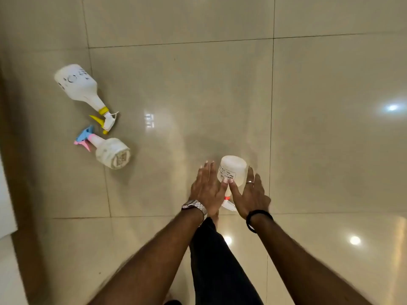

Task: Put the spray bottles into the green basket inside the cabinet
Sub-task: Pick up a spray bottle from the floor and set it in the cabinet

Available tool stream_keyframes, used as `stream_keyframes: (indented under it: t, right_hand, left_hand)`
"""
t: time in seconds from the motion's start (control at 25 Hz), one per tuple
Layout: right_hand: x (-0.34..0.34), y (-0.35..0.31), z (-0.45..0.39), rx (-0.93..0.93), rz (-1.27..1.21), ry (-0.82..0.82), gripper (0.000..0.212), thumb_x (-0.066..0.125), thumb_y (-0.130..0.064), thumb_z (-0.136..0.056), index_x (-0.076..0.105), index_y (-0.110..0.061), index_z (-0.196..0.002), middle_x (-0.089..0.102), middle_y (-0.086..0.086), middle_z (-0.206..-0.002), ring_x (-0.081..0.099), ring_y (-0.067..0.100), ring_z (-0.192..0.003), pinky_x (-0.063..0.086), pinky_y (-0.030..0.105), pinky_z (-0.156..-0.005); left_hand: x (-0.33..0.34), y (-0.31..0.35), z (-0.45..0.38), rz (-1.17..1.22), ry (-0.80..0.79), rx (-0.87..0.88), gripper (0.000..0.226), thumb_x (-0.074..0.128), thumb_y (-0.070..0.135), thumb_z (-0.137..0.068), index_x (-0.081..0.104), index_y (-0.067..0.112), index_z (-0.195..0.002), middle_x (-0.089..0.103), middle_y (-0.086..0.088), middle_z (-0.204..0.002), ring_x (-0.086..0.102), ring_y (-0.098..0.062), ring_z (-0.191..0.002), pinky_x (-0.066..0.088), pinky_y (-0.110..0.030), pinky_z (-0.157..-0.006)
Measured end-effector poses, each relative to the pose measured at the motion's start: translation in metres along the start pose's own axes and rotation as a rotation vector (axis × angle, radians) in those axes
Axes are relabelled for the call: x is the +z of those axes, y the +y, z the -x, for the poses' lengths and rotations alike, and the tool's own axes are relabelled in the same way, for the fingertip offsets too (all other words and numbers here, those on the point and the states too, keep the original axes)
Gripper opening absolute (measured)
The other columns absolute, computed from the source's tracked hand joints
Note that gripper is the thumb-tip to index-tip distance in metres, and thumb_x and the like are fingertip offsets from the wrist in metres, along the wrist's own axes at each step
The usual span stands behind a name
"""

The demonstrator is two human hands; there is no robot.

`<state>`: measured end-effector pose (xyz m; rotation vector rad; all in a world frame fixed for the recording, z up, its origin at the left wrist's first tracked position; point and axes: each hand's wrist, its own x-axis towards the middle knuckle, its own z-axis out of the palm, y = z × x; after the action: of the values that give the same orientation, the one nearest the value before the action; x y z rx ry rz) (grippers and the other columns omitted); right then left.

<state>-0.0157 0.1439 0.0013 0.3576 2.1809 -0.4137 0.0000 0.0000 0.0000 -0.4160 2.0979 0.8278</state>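
Three white spray bottles lie on the tiled floor. The nearest one (233, 170), with a red collar and a printed label, lies between my hands with its nozzle toward me. My left hand (207, 190) is flat beside its left side and my right hand (251, 194) beside its right. The fingers of both are spread and both thumbs touch the bottle's shoulder. A larger bottle with a yellow trigger (77, 84) and a small one with a pink and blue trigger (110, 153) lie further left. Neither the green basket nor the cabinet's inside is in view.
Glossy beige floor tiles (330, 128) stretch all around, with light reflections on them. A brown wooden edge (8, 128) and a white surface (5, 205) run down the left border. My leg in dark trousers (215, 260) stands below my hands.
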Motion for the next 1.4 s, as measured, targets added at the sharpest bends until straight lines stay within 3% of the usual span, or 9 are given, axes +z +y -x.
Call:
stream_keyframes:
  t: [0.2,0.36,0.56,0.76,0.88,0.96,1.08,1.16,1.4]
  right_hand:
    - [0.007,-0.008,-0.011,-0.024,-0.551,-0.175,0.078,0.054,-0.049,-0.100,0.007,-0.030,-0.159,0.062,0.002,-0.135,0.064,0.020,-0.116,0.052,0.028,-0.090]
    - [-0.020,-0.020,0.015,0.003,-0.521,-0.164,0.073,0.045,-0.050,-0.103,0.007,-0.025,-0.160,0.066,0.003,-0.131,0.064,0.018,-0.106,0.049,0.030,-0.088]
    - [-0.081,-0.053,0.062,0.008,-0.314,-0.199,0.070,0.019,-0.070,-0.098,-0.009,-0.045,-0.158,0.072,0.012,-0.113,0.069,0.030,-0.100,0.051,0.041,-0.093]
    - [-0.141,-0.114,0.111,-0.313,-0.262,-0.182,0.045,0.020,-0.059,-0.101,0.019,-0.068,-0.145,0.068,-0.002,-0.078,0.066,0.011,-0.074,0.051,0.031,-0.076]
    - [-0.159,-0.168,0.151,-0.535,-0.119,-0.264,0.048,0.038,-0.029,-0.097,0.045,-0.064,-0.129,0.071,0.006,-0.086,0.055,0.007,-0.060,0.040,0.017,-0.062]
    - [-0.156,-0.205,0.183,-0.704,0.020,-0.329,0.066,0.048,-0.009,-0.089,0.041,-0.061,-0.130,0.062,0.001,-0.072,0.042,0.010,-0.053,0.036,0.020,-0.056]
    - [-0.139,-0.259,0.235,-0.776,0.229,-0.375,0.036,0.053,-0.050,-0.083,0.057,-0.044,-0.119,0.054,-0.006,-0.063,0.051,0.014,-0.060,0.043,0.029,-0.060]
    - [-0.112,-0.298,0.273,-0.839,0.414,-0.374,0.062,0.040,-0.086,-0.076,0.057,-0.027,-0.089,0.062,-0.008,-0.074,0.060,0.015,-0.071,0.048,0.029,-0.065]
    - [-0.009,-0.365,0.380,-0.968,0.563,-0.358,0.090,0.035,-0.094,-0.071,0.051,-0.036,-0.138,0.070,-0.006,-0.121,0.066,0.022,-0.108,0.044,0.028,-0.082]
  left_hand:
    - [0.013,0.010,-0.022,0.458,-0.124,-0.160,0.060,0.025,0.049,-0.104,0.015,0.025,-0.158,0.035,-0.008,-0.159,0.041,-0.030,-0.142,0.041,-0.051,-0.112]
    - [-0.015,0.022,0.002,0.311,-0.019,-0.147,0.055,0.036,0.045,-0.102,0.026,0.031,-0.155,0.044,-0.012,-0.143,0.055,-0.031,-0.125,0.047,-0.042,-0.105]
    - [-0.095,0.043,0.047,0.245,-0.042,-0.151,0.078,0.042,0.080,-0.081,0.035,0.044,-0.150,0.050,-0.003,-0.124,0.063,-0.023,-0.109,0.052,-0.034,-0.096]
    - [-0.191,0.044,0.100,0.374,-0.026,-0.251,0.097,0.035,0.095,-0.068,0.054,0.031,-0.139,0.068,-0.009,-0.128,0.065,-0.031,-0.114,0.054,-0.042,-0.097]
    - [-0.243,0.018,0.152,0.513,0.064,-0.320,0.090,0.028,0.098,-0.067,0.065,0.018,-0.089,0.072,-0.006,-0.082,0.069,-0.028,-0.073,0.058,-0.038,-0.073]
    - [-0.273,-0.011,0.192,0.589,0.106,-0.376,0.087,0.025,0.097,-0.067,0.054,0.015,-0.066,0.062,-0.004,-0.057,0.060,-0.027,-0.051,0.059,-0.039,-0.065]
    - [-0.296,-0.064,0.249,0.717,0.149,-0.450,0.088,0.028,0.095,-0.068,0.058,0.013,-0.061,0.060,-0.004,-0.051,0.058,-0.025,-0.044,0.059,-0.037,-0.059]
    - [-0.303,-0.105,0.293,0.795,0.202,-0.526,0.091,0.027,0.096,-0.067,0.063,0.013,-0.064,0.065,-0.004,-0.052,0.060,-0.023,-0.044,0.058,-0.033,-0.056]
    - [-0.273,-0.204,0.420,1.026,0.316,-0.611,0.114,0.017,0.107,-0.053,0.072,0.007,-0.062,0.074,-0.006,-0.057,0.065,-0.021,-0.042,0.059,-0.029,-0.055]
